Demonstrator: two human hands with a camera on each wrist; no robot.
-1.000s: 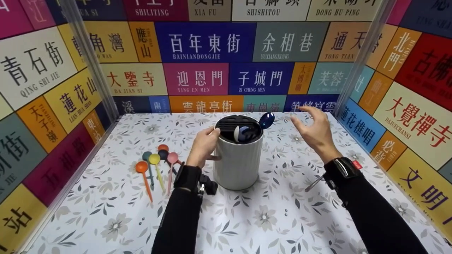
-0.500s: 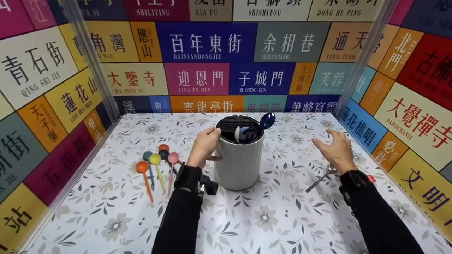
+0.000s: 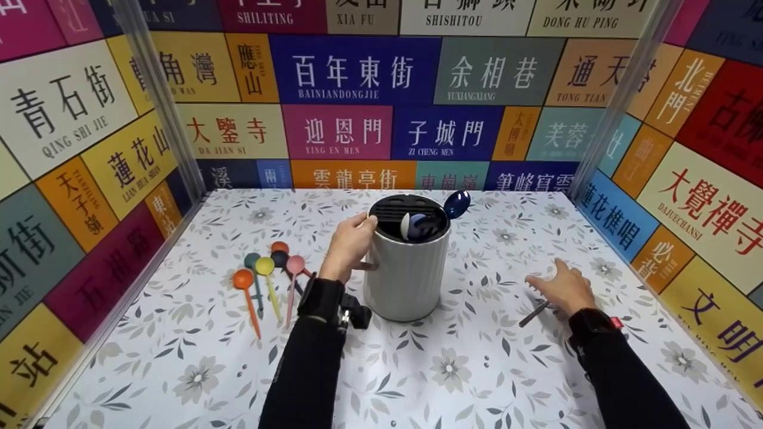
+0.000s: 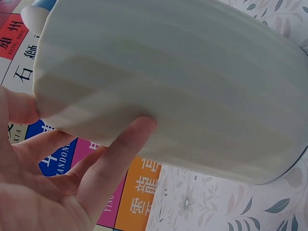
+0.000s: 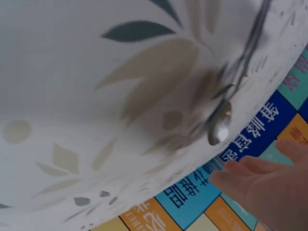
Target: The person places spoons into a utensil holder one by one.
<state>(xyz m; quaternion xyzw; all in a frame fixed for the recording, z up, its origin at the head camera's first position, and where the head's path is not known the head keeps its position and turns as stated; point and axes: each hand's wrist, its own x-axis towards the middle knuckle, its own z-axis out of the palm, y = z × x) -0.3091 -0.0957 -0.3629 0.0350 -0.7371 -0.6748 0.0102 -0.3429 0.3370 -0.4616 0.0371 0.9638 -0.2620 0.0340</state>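
My left hand holds a ribbed off-white utensil holder at its left side. In the left wrist view, one fingertip meets the rim and another finger presses the wall of the holder. A shiny blue spoon leans out over the right of the rim. A white-and-blue rounded piece shows in the black slotted insert. Over a metal spoon on the table hovers my right hand, fingers spread and holding nothing. From the head view only the spoon's handle shows.
Several small coloured spoons lie left of the holder, among them an orange spoon, a yellow spoon and a pink spoon. Panels with printed signs wall in the flower-patterned table at the back and both sides.
My right hand has moved right, away from the holder, and come down over the metal spoon, covering its bowl in the head view. The left hand stays on the holder.
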